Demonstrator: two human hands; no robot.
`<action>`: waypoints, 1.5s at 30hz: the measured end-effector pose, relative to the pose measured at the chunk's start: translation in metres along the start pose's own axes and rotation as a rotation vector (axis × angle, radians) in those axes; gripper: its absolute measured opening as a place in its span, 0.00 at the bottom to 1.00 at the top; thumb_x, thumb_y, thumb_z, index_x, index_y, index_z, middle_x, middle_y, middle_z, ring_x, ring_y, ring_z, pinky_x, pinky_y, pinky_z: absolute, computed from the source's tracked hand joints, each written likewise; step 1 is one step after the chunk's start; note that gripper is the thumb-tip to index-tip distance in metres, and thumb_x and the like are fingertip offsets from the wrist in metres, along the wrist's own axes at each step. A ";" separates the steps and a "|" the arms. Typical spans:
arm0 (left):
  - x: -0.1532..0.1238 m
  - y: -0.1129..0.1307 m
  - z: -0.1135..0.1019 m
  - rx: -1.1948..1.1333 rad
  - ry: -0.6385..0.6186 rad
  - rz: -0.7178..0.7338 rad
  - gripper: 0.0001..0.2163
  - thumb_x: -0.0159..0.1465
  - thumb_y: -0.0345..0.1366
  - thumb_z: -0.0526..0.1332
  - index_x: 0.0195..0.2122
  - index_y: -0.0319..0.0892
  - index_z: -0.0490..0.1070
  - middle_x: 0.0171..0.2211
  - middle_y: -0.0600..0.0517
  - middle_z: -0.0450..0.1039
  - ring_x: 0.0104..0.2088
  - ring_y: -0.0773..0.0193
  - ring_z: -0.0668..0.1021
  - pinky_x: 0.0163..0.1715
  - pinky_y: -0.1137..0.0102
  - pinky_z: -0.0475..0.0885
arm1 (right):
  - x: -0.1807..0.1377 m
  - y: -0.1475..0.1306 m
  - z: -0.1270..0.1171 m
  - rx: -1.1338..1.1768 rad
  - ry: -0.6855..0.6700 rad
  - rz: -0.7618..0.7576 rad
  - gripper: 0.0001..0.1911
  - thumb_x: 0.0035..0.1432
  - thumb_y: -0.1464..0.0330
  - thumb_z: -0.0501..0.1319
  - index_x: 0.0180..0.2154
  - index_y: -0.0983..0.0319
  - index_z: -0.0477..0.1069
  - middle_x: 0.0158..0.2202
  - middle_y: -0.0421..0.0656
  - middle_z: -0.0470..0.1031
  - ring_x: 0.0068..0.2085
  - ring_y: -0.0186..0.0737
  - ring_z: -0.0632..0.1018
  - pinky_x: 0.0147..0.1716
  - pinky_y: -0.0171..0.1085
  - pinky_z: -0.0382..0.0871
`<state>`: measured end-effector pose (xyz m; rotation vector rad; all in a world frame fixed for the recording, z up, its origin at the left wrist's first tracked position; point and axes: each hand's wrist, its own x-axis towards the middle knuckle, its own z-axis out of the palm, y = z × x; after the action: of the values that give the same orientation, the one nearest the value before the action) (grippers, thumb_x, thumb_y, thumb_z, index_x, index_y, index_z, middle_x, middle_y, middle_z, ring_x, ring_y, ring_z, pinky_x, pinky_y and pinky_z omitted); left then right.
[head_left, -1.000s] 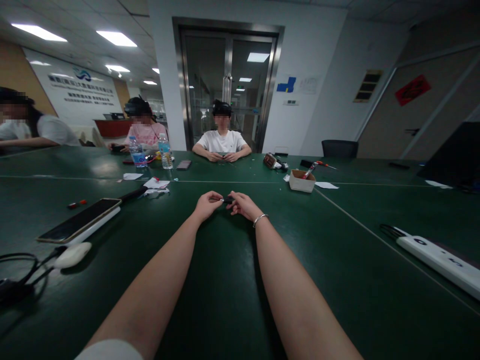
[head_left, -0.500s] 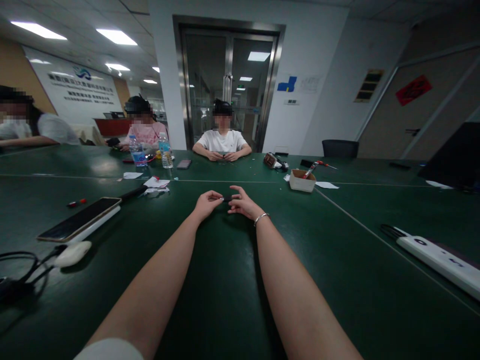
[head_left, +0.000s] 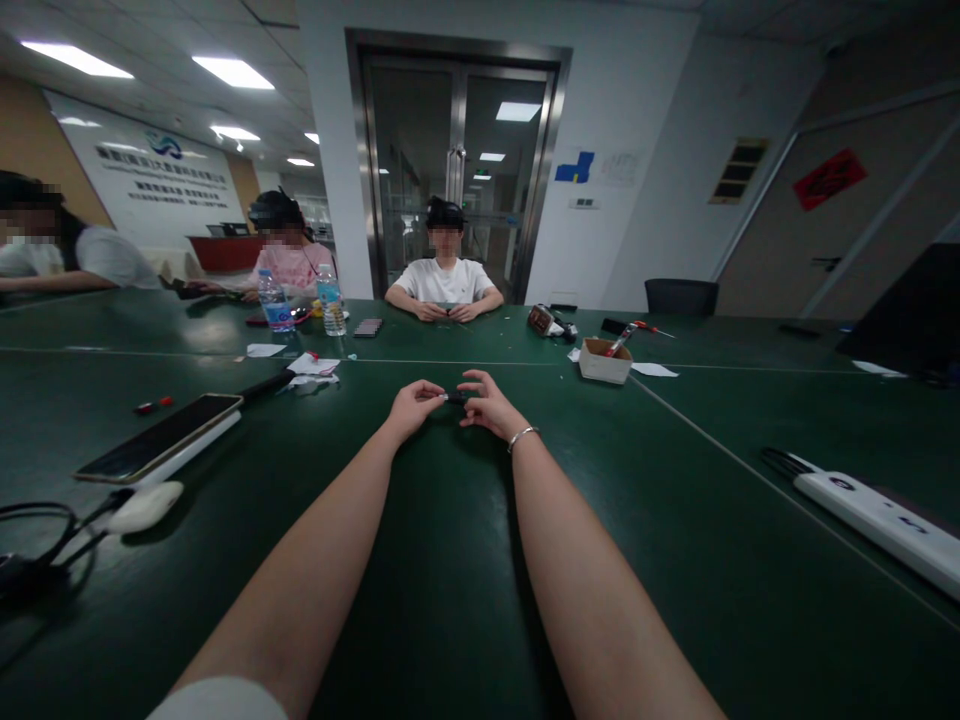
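Left hand point(head_left: 418, 408): grip pinching one end of a small, slim black object point(head_left: 455, 399), material unclear, between both hands over the dark green, smooth-topped bench point(head_left: 450, 540). Right hand point(head_left: 491, 407), silver-coloured bracelet point(head_left: 523, 438) at wrist: grip spread beside object's other end, can't tell if touching. Small, open off-white box point(head_left: 604, 370) beyond, to the right.

Phone point(head_left: 161, 437) left, box point(head_left: 604, 368) right — bottles point(head_left: 330, 305) beyond

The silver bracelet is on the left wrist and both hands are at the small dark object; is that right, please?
Not quite: the head view shows the silver bracelet on the right wrist; left hand and right hand are at the small dark object.
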<state>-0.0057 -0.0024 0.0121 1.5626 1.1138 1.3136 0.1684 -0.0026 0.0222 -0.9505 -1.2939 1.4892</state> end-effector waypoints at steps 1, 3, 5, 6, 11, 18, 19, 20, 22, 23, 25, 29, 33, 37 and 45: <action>0.000 0.000 0.000 -0.003 0.002 -0.003 0.10 0.46 0.35 0.66 0.29 0.39 0.72 0.29 0.50 0.74 0.32 0.64 0.75 0.38 0.67 0.68 | 0.000 0.001 0.000 0.015 0.007 -0.013 0.26 0.47 0.77 0.62 0.47 0.53 0.58 0.34 0.35 0.68 0.18 0.22 0.69 0.23 0.37 0.77; 0.001 -0.001 0.000 -0.015 0.001 -0.005 0.11 0.45 0.35 0.66 0.29 0.39 0.72 0.29 0.50 0.74 0.31 0.64 0.75 0.38 0.67 0.68 | 0.001 0.002 0.000 0.025 0.019 0.016 0.23 0.49 0.74 0.62 0.46 0.55 0.58 0.32 0.35 0.67 0.18 0.24 0.70 0.24 0.37 0.77; 0.001 -0.002 0.001 -0.030 -0.011 -0.001 0.11 0.45 0.35 0.67 0.29 0.39 0.72 0.28 0.50 0.74 0.31 0.64 0.75 0.38 0.66 0.69 | 0.001 0.002 0.000 -0.007 0.012 0.055 0.15 0.53 0.71 0.59 0.44 0.58 0.60 0.30 0.37 0.68 0.17 0.24 0.68 0.21 0.36 0.76; 0.002 -0.003 0.001 -0.036 -0.016 0.001 0.11 0.44 0.36 0.67 0.29 0.38 0.72 0.27 0.50 0.74 0.31 0.64 0.75 0.37 0.66 0.69 | 0.000 0.002 0.000 -0.027 0.006 0.058 0.13 0.54 0.71 0.58 0.42 0.60 0.61 0.31 0.38 0.68 0.16 0.23 0.68 0.19 0.34 0.75; 0.002 -0.004 0.000 -0.036 -0.011 0.004 0.10 0.45 0.35 0.67 0.29 0.38 0.72 0.26 0.51 0.73 0.30 0.65 0.75 0.37 0.67 0.69 | -0.001 0.001 -0.001 0.054 0.032 -0.008 0.26 0.50 0.72 0.62 0.49 0.52 0.55 0.39 0.38 0.68 0.20 0.24 0.71 0.26 0.38 0.77; 0.003 -0.005 -0.001 -0.036 0.003 -0.007 0.10 0.46 0.35 0.66 0.30 0.38 0.71 0.25 0.51 0.73 0.28 0.66 0.74 0.34 0.68 0.69 | -0.001 0.000 -0.001 0.086 -0.004 -0.019 0.21 0.51 0.75 0.60 0.45 0.54 0.57 0.35 0.35 0.70 0.18 0.22 0.69 0.24 0.38 0.77; 0.003 -0.006 -0.001 -0.036 0.005 -0.007 0.10 0.46 0.35 0.66 0.30 0.38 0.71 0.25 0.51 0.73 0.28 0.66 0.74 0.34 0.68 0.69 | -0.001 0.000 -0.001 0.107 0.000 -0.028 0.23 0.50 0.76 0.61 0.46 0.53 0.57 0.36 0.35 0.70 0.18 0.23 0.70 0.26 0.39 0.77; 0.003 -0.006 -0.001 -0.037 0.004 -0.008 0.10 0.46 0.35 0.66 0.30 0.38 0.71 0.25 0.51 0.73 0.28 0.66 0.74 0.34 0.68 0.69 | -0.001 0.001 -0.001 0.113 0.007 -0.014 0.22 0.51 0.75 0.61 0.46 0.53 0.57 0.34 0.35 0.69 0.19 0.23 0.70 0.27 0.39 0.77; 0.003 -0.005 -0.001 -0.047 -0.001 -0.013 0.10 0.46 0.34 0.66 0.30 0.38 0.71 0.25 0.51 0.73 0.27 0.66 0.74 0.33 0.68 0.69 | 0.000 0.002 -0.001 0.079 0.009 0.047 0.16 0.54 0.71 0.60 0.44 0.57 0.58 0.29 0.35 0.69 0.17 0.24 0.70 0.25 0.38 0.77; 0.003 -0.005 -0.001 -0.054 -0.001 -0.018 0.10 0.46 0.34 0.66 0.30 0.38 0.71 0.25 0.51 0.73 0.27 0.66 0.74 0.33 0.68 0.69 | 0.000 0.002 -0.001 0.052 -0.002 0.064 0.13 0.55 0.70 0.59 0.42 0.59 0.60 0.27 0.36 0.69 0.16 0.24 0.68 0.23 0.37 0.76; 0.002 -0.004 -0.001 -0.062 -0.001 -0.029 0.10 0.46 0.34 0.65 0.30 0.38 0.71 0.25 0.52 0.72 0.27 0.67 0.74 0.33 0.68 0.69 | 0.001 0.003 -0.001 0.037 -0.027 0.038 0.13 0.54 0.73 0.59 0.42 0.59 0.61 0.27 0.35 0.69 0.15 0.23 0.68 0.22 0.37 0.76; 0.001 -0.003 -0.001 -0.062 0.000 -0.038 0.10 0.47 0.33 0.65 0.31 0.38 0.71 0.25 0.52 0.73 0.27 0.67 0.74 0.34 0.68 0.69 | 0.000 0.003 -0.001 0.080 -0.024 0.033 0.14 0.55 0.73 0.59 0.43 0.59 0.61 0.27 0.35 0.70 0.16 0.23 0.69 0.26 0.39 0.77; 0.002 -0.005 0.000 -0.062 0.010 -0.057 0.09 0.47 0.33 0.65 0.30 0.38 0.71 0.25 0.51 0.73 0.27 0.67 0.74 0.32 0.69 0.69 | 0.000 0.003 -0.001 0.052 -0.030 0.058 0.04 0.59 0.73 0.56 0.38 0.63 0.65 0.25 0.39 0.73 0.15 0.23 0.67 0.26 0.36 0.77; 0.004 -0.007 0.002 -0.086 -0.015 -0.070 0.09 0.50 0.35 0.63 0.32 0.38 0.70 0.23 0.52 0.72 0.25 0.68 0.74 0.28 0.72 0.68 | 0.001 0.004 -0.001 0.081 -0.035 0.051 0.06 0.57 0.76 0.56 0.38 0.63 0.66 0.25 0.39 0.73 0.17 0.24 0.69 0.28 0.36 0.77; 0.005 -0.010 0.003 -0.066 -0.040 -0.055 0.09 0.53 0.37 0.62 0.33 0.39 0.67 0.21 0.54 0.70 0.23 0.69 0.74 0.23 0.74 0.67 | 0.001 0.005 -0.001 0.103 -0.014 0.045 0.05 0.58 0.76 0.55 0.37 0.63 0.66 0.22 0.38 0.72 0.18 0.26 0.70 0.29 0.37 0.77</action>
<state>-0.0033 0.0053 0.0041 1.4930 1.0712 1.2648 0.1687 -0.0016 0.0174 -0.9086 -1.2015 1.5839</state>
